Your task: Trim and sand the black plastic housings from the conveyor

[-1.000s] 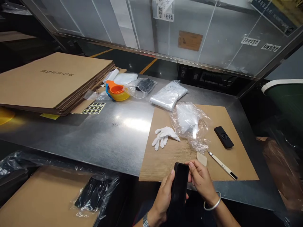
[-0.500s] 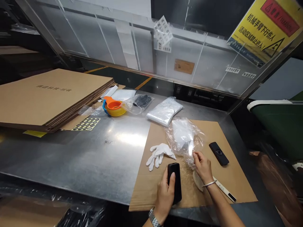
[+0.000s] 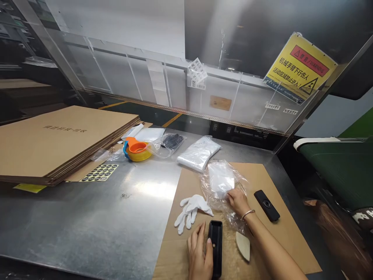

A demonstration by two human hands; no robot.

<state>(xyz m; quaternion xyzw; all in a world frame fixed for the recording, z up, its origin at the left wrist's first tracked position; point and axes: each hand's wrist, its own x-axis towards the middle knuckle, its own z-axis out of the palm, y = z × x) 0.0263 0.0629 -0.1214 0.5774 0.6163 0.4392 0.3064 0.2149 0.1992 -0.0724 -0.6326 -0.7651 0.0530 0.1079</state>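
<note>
My left hand (image 3: 200, 251) is at the near edge of the cardboard sheet, its thumb over the rim of a long black plastic case (image 3: 215, 247) with the hollow side facing up. My right hand (image 3: 239, 202) pinches the lower edge of a stack of white plastic bags (image 3: 220, 179), which lies on crumpled clear plastic (image 3: 207, 186); its fingertips are partly hidden. A white glove (image 3: 194, 210) lies beyond my left hand. Right of my right hand rests a black rectangular part (image 3: 266, 205) with a round centre. A beige rounded piece (image 3: 243, 246) lies below my right wrist.
The cardboard sheet (image 3: 186, 252) covers the right part of the metal table (image 3: 116, 225). Tape rolls (image 3: 137, 149), a clear bag with a dark item (image 3: 172, 142) and a white package (image 3: 198, 153) line the back. Stacked cardboard (image 3: 58, 144) stands left, a green conveyor (image 3: 338, 167) right.
The view has tilted up. The black case has turned so its hollow side shows. My right hand has moved from the clear plastic onto the white bags' edge.
</note>
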